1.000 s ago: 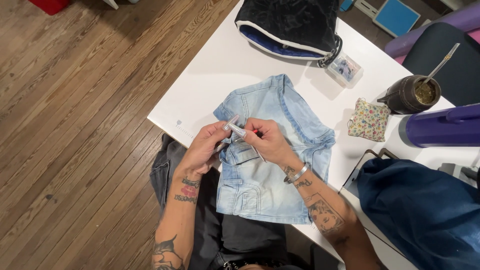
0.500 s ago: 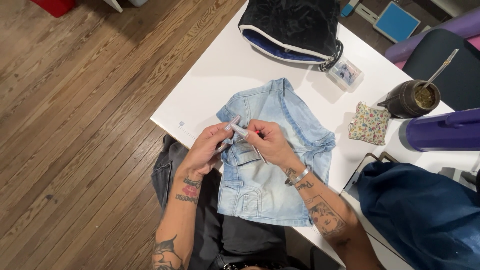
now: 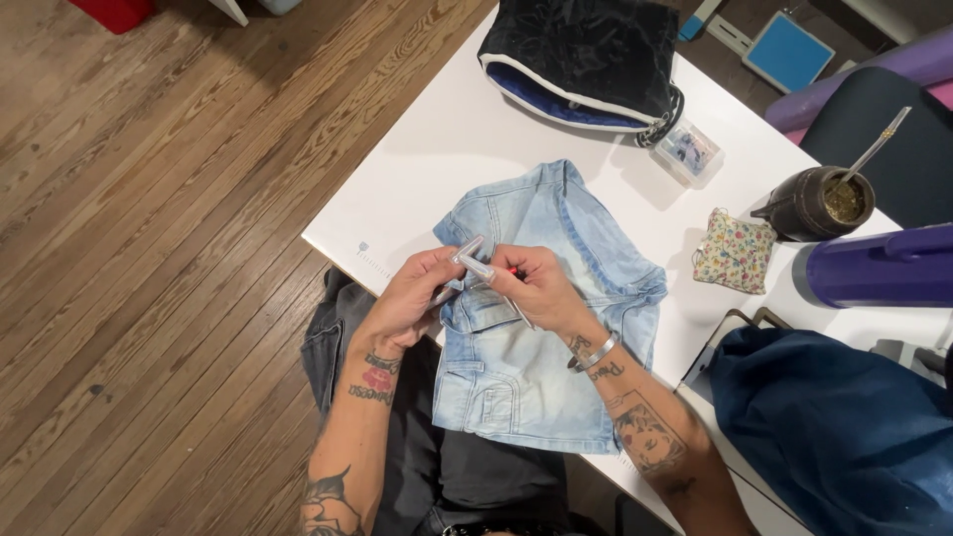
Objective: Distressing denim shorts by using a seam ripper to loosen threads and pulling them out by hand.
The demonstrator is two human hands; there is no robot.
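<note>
Fingers of the left hand [image 3: 412, 298] and right hand [image 3: 531, 288] pinch a small clear tube [image 3: 469, 256] between them — tips pressed together. Both hover over light denim shorts [image 3: 536, 367] on the white table [image 3: 447, 159].

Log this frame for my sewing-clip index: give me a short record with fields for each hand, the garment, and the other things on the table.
left hand: pinches a small clear tube-like piece over the garment's edge
right hand: holds a thin tool with a red tip, fingertips meeting the left hand's
garment: light blue denim piece, flat on the white table, hanging over the near edge
far side: black bag with blue lining, small clear box
right side: floral pouch, dark cup with metal straw, purple bottle, dark blue cloth
</note>
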